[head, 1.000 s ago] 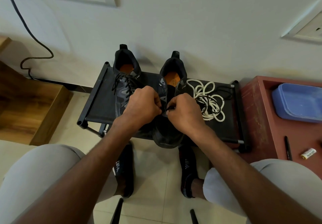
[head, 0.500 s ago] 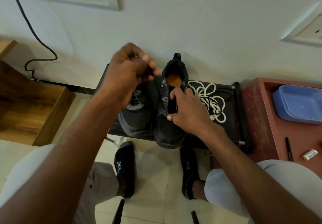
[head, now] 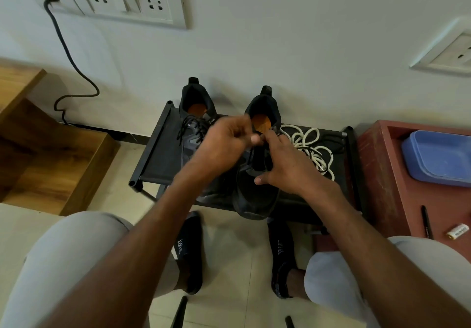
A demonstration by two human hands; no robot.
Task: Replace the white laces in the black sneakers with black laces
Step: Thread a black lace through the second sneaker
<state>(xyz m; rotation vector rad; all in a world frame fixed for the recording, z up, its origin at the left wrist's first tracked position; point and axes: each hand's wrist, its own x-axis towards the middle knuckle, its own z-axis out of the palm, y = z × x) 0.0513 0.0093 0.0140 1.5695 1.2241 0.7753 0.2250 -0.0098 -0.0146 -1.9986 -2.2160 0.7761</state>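
Note:
Two black sneakers stand on a low black rack (head: 158, 154) against the wall. The left sneaker (head: 196, 133) carries black laces (head: 188, 126). The right sneaker (head: 254, 205) lies under both hands. My left hand (head: 226, 144), blurred, has its fingers curled and pinches a black lace end near the top of that shoe's tongue. My right hand (head: 285, 169) grips the right sneaker's upper, fingertips meeting the left hand and thumb sticking out to the left. The lace between the hands is mostly hidden. A loose tangle of white laces (head: 311, 144) lies on the rack to the right.
A red side table (head: 382, 174) on the right holds a blue container (head: 441, 159), a pen (head: 427, 221) and a battery (head: 457, 232). Wooden furniture (head: 51, 162) stands on the left, with a cable (head: 74, 72) running down the wall. My knees and socked feet are below the rack.
My left hand, which had pulled the lace up and to the left, has come back down to the top of the right sneaker beside my right hand. The right hand stayed on the shoe.

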